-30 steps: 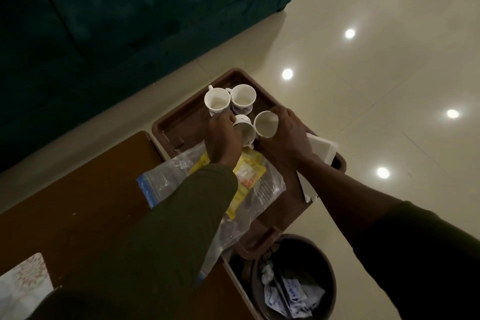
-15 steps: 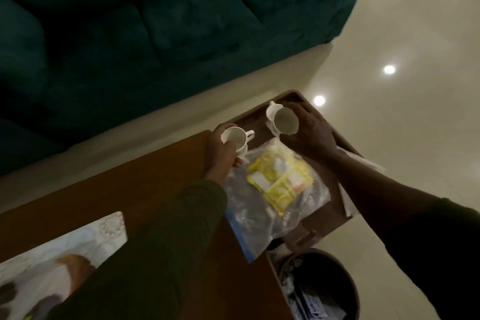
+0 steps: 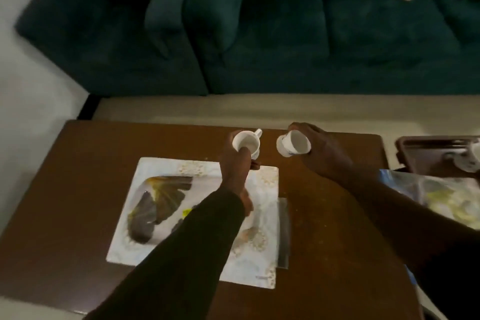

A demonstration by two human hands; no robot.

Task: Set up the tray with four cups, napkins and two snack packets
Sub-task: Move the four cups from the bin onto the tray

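From the head camera, the left hand (image 3: 235, 163) grips one white cup (image 3: 246, 143) and the right hand (image 3: 322, 153) a tilted second cup (image 3: 294, 146) over the table (image 3: 324, 215), away from the tray (image 3: 426, 153), so that tilted cup may slip.

Head view: high, steeply downward over table (image 3: 324, 215), close.
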